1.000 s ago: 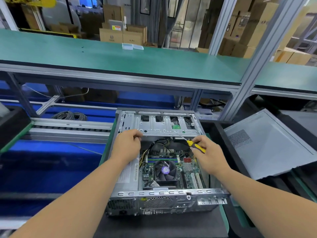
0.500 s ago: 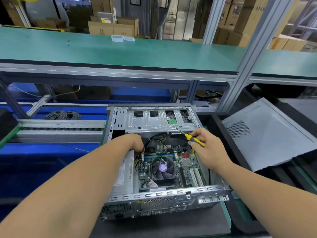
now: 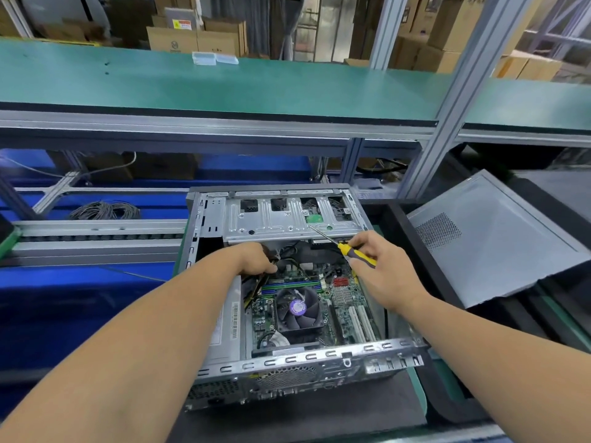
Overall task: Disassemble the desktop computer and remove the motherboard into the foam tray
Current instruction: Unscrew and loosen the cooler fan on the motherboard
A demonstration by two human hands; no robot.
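At the centre of the frame we are viewing an open desktop computer case (image 3: 287, 362) of bare perforated sheet steel, sitting on a dark mat. Inside it is lying the green motherboard (image 3: 343, 302), flat and studded with small parts, carrying a round black cooler fan (image 3: 298, 308) with a purple hub label and two white slots. Above it a stamped metal drive cage (image 3: 287, 219) is spanning the case. Our left hand (image 3: 256, 259) is reaching under that cage at the board's upper left edge, its fingertips curling among black and yellow cables (image 3: 256, 284); whether they are gripping one we cannot tell. Our right hand (image 3: 379, 270) is hovering over the board's upper right corner, holding a yellow-and-black screwdriver (image 3: 355, 252) whose thin shaft is pointing up-left onto the cage. At right a grey vented side panel (image 3: 489, 241) is leaning on a black foam tray (image 3: 396, 225).
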